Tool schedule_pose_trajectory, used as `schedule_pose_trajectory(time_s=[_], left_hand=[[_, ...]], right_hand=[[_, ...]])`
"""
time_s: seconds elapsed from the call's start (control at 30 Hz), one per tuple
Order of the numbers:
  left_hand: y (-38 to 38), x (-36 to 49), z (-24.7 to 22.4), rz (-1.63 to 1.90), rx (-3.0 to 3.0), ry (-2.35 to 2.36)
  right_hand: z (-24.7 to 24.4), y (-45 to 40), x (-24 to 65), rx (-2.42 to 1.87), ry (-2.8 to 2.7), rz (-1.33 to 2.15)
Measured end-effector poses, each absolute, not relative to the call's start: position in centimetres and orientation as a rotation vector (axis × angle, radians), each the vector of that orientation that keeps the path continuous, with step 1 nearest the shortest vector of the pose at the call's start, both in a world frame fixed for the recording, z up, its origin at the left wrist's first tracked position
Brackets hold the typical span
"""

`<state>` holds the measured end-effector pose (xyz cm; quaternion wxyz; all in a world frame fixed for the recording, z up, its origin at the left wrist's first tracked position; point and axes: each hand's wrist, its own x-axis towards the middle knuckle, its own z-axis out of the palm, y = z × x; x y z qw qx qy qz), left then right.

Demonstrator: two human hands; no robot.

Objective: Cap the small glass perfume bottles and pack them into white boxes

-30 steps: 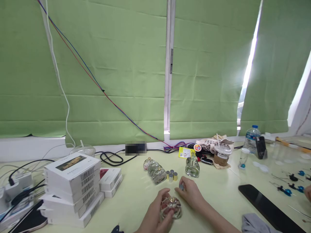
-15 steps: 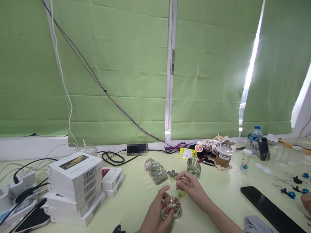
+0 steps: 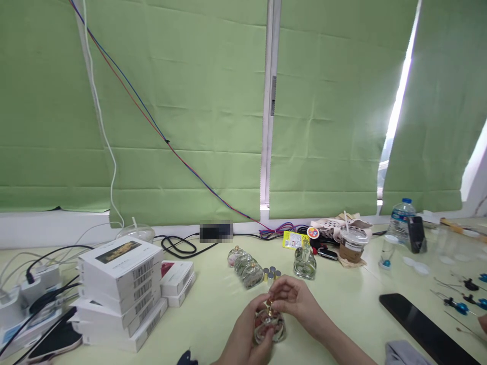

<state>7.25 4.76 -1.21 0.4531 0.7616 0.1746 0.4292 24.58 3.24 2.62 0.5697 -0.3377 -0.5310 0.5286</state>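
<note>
My left hand [image 3: 249, 329] is closed around a round clear glass perfume bottle [image 3: 271, 328] with reddish contents or pattern and a gold neck. The bottle stands upright, partly hidden by the fingers. Above it, my right hand [image 3: 294, 301] pinches at the gold neck; whatever lies between its fingertips is too small to make out. Just beyond the hands stand several small gold caps with grey tops [image 3: 270, 275]. Behind and to the left, a row of similar round glass bottles [image 3: 246, 268] sits close together. Another glass bottle with a taller neck [image 3: 304, 263] is to the right.
White boxes [image 3: 122, 279] are stacked at left beside chargers and cables. At back right are an iced drink cup [image 3: 352, 244], a water bottle [image 3: 403, 218] and a car key [image 3: 327, 254]. A black phone-like slab [image 3: 422, 324] lies at right, near small blue-and-black tools [image 3: 456, 306].
My right hand has moved left and slightly down to the neck of the bottle. My left hand keeps its hold on the bottle. The view has shifted slightly.
</note>
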Motion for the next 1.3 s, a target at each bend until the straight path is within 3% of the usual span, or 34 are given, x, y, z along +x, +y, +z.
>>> schedule_pose_trajectory(time_s=[0.73, 1.0, 1.3], left_hand=[[5.1, 6.7, -0.3, 1.025, 2.103, 0.494], [5.4, 6.6, -1.4, 1.004, 2.016, 0.489], [5.1, 6.7, -0.7, 1.034, 2.041, 0.527]], right_hand=[[3.0, 3.1, 24.8, -0.82, -1.394, 1.133], [2.9, 3.9, 27.9, -1.41, -1.66, 0.466], [0.7, 4.5, 28.2, -1.603, -1.875, 0.468]])
